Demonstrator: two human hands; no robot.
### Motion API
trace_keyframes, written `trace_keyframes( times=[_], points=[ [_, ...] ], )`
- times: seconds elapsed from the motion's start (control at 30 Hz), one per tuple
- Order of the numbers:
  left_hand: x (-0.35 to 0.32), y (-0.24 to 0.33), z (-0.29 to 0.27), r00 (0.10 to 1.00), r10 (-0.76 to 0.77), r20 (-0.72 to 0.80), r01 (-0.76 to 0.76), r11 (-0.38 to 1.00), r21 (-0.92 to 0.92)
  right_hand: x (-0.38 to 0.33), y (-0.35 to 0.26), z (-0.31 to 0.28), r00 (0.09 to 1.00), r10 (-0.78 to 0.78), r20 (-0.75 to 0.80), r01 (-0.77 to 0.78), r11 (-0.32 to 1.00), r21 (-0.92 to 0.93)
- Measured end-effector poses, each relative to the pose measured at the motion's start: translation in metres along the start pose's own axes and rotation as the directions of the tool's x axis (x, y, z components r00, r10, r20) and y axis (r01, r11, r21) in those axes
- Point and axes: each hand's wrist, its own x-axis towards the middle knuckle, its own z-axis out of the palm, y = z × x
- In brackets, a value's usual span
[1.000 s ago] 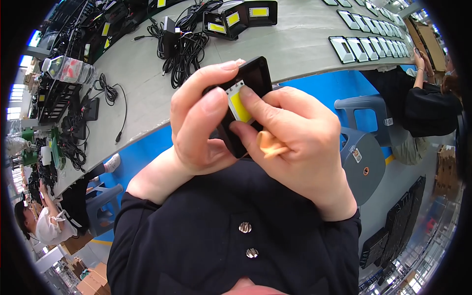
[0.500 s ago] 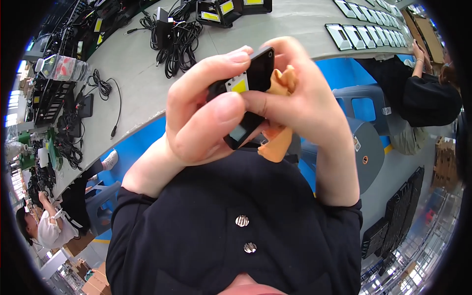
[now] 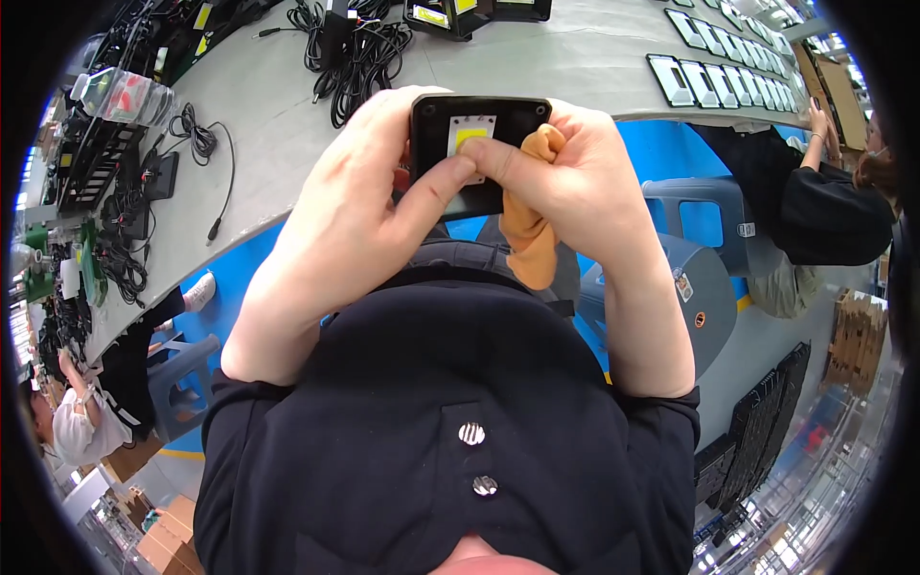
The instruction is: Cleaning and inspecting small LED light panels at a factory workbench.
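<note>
Between my hands is a black rectangular LED floodlight housing (image 3: 431, 125), its open face up, with a white plate and yellow LED patch inside. My left hand (image 3: 359, 196) grips its left side, fingers hidden behind it. On the right side my right hand (image 3: 594, 187) grips the housing and also an orange-tan cloth (image 3: 530, 254), which hangs down below the housing. Both thumb tips meet over the LED plate and cover part of it.
Coiled black cables (image 3: 359, 62) lie on the grey table (image 3: 537, 62) ahead, near more floodlights (image 3: 460, 14). Rows of white-and-black frames (image 3: 704, 86) lie far right. A clear plastic container (image 3: 125, 96) stands left. Co-workers sit both sides, near grey-blue stools (image 3: 709, 211).
The housing has turned from steeply tilted to nearly level, its open face now more visible. My left hand has shifted from fingers in front to gripping the left side, thumb on the plate.
</note>
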Motion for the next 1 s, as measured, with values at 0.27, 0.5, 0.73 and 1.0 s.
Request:
trace_keyframes(
  times=[0.27, 0.5, 0.73, 1.0],
  points=[
    [-0.003, 0.01, -0.008, 0.991, 0.031, 0.129, 0.013, 0.944, -0.331, -0.002, -0.013, -0.009, 0.97, 0.039, 0.241, -0.032, 0.999, -0.03],
    [-0.004, 0.011, 0.0, 0.999, 0.041, 0.02, -0.035, 0.969, -0.243, 0.002, -0.026, -0.008, 0.973, 0.05, 0.226, 0.026, 0.947, -0.321],
    [0.008, -0.006, 0.004, 0.991, -0.115, -0.072, 0.053, 0.817, -0.573, -0.006, -0.022, -0.032, 0.989, 0.087, 0.119, -0.055, 0.968, -0.245],
    [0.005, 0.003, 0.008, 0.982, -0.173, 0.072, 0.178, 0.747, -0.64, -0.001, -0.022, -0.006, 0.769, -0.639, 0.005, 0.524, 0.627, -0.577]
  ],
)
